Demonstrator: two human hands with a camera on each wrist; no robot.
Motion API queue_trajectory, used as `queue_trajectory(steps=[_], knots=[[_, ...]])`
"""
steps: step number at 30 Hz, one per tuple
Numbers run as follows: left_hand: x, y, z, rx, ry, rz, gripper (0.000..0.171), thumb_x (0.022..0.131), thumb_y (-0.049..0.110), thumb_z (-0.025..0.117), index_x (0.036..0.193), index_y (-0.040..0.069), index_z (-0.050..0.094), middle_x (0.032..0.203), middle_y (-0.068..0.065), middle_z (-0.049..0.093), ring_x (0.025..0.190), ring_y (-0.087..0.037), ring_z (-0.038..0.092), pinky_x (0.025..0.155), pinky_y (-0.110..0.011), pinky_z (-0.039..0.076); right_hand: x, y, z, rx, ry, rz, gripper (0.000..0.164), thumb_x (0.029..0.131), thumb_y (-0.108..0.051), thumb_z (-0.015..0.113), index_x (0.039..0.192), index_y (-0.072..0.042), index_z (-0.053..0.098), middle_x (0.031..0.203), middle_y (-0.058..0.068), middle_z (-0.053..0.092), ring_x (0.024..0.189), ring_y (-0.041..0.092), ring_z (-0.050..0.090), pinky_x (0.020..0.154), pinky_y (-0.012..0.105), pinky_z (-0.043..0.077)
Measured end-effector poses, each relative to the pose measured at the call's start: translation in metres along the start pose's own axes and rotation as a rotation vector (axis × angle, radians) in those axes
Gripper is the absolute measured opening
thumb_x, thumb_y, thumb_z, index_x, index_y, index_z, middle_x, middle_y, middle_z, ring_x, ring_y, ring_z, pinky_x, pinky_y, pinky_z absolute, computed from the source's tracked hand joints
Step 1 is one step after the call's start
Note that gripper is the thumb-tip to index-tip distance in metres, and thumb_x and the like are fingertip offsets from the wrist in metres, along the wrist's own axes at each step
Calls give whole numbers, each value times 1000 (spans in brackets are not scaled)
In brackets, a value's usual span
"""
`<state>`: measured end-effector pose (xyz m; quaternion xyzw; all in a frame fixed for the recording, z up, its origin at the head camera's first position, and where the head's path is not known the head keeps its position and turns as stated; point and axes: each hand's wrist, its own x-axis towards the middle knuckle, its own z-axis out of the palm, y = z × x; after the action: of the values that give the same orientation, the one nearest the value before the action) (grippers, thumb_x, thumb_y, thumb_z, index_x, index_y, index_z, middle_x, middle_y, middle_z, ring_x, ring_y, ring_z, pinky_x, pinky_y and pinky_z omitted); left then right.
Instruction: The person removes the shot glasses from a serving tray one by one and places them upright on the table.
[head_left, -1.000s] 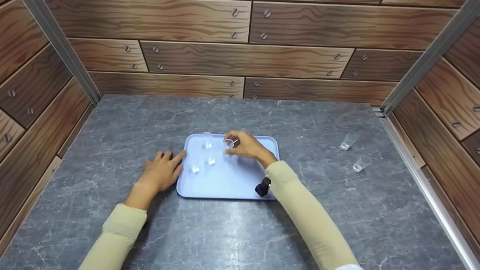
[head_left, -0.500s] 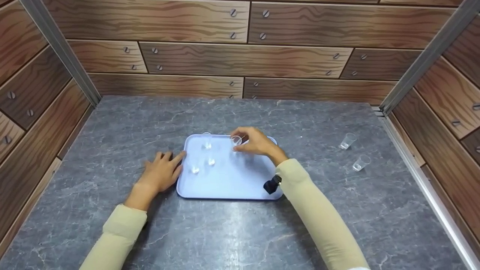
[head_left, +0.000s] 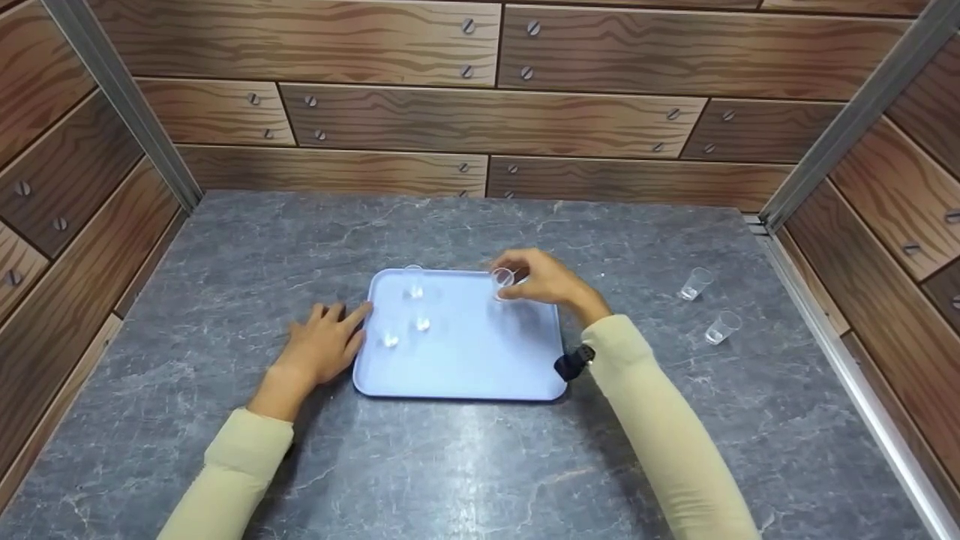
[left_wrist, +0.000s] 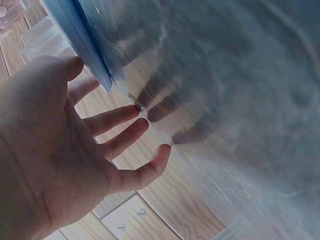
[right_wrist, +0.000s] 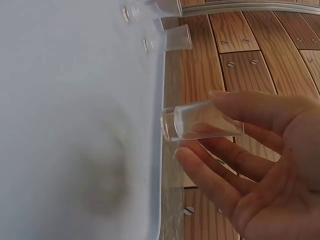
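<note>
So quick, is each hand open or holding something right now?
Left hand: open, at the edge of the pale-blue rectangular plastic-looking tray.
Right hand: holding a small, clear, tapered, plastic-looking cup.

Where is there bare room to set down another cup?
The tray is bare from its three cups to its near right corner; so is the table between tray and back wall. Crowded: the tray's left, with those cups near the left hand, and back right, where the right hand holds a cup.
</note>
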<state>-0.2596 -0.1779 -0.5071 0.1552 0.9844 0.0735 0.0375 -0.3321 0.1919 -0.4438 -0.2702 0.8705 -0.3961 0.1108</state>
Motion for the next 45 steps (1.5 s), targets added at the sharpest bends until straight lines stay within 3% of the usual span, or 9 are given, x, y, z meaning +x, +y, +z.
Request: queue_trajectory(steps=[3,7,10,14,18,24,31,38,45], knots=[[1,0,0,2,-1,-1,50,110,33,43,158,22,42,145,-27,52,135,-50,46,93,-84,41,-7,6,-8,15,-14,-52,38,85,-2,78,120,9,67,111,29,71,102,39,69,95,50,56],[1,0,-1,4,-6,-3,50,110,33,43,159,21,42,145,-27,52,135,-50,46,94,-84,40,-15,20,-18,25,-12,-109,34,85,-6,80,116,5,69,106,23,73,94,25,69,89,38,58],[1,0,-1,5,-6,-6,50,110,34,43,159,21,42,146,-27,52,135,-50,46,95,-84,40,-20,24,-25,7,2,-73,34,85,-6,80,115,4,70,106,22,74,93,22,68,85,31,56],[1,0,0,11,-1,-3,50,110,34,43,159,22,42,146,-27,52,135,-50,46,94,-84,41,-26,23,-33,-34,22,27,37,84,-2,79,118,8,68,110,27,72,98,33,68,86,30,53],[1,-1,0,12,4,4,50,110,34,43,158,21,42,146,-27,52,135,-51,47,93,-84,41,-32,30,-42,-34,53,55,37,84,0,79,118,10,67,111,30,71,101,37,67,86,28,52],[0,-1,-1,6,6,10,50,110,34,44,158,21,42,144,-27,53,133,-50,47,92,-84,42,-45,44,-54,-40,100,63,37,84,0,80,117,10,68,109,29,72,97,27,67,84,20,52],[0,0,-1,7,8,9,50,110,33,44,158,20,43,143,-28,54,133,-51,48,91,-84,42,-60,68,-65,-85,141,93,37,84,0,80,118,11,67,110,31,71,100,35,67,90,31,54],[0,0,0,5,13,9,50,109,33,45,158,21,43,143,-28,54,132,-51,48,92,-84,41,-78,81,-78,-83,162,142,41,85,-1,79,121,12,65,111,32,70,102,37,69,79,11,48],[0,-1,1,4,19,12,50,109,33,45,158,20,44,144,-28,54,133,-52,48,92,-84,41,-91,92,-90,-113,213,194,41,88,-2,78,124,12,65,113,33,70,102,38,69,76,8,46]])
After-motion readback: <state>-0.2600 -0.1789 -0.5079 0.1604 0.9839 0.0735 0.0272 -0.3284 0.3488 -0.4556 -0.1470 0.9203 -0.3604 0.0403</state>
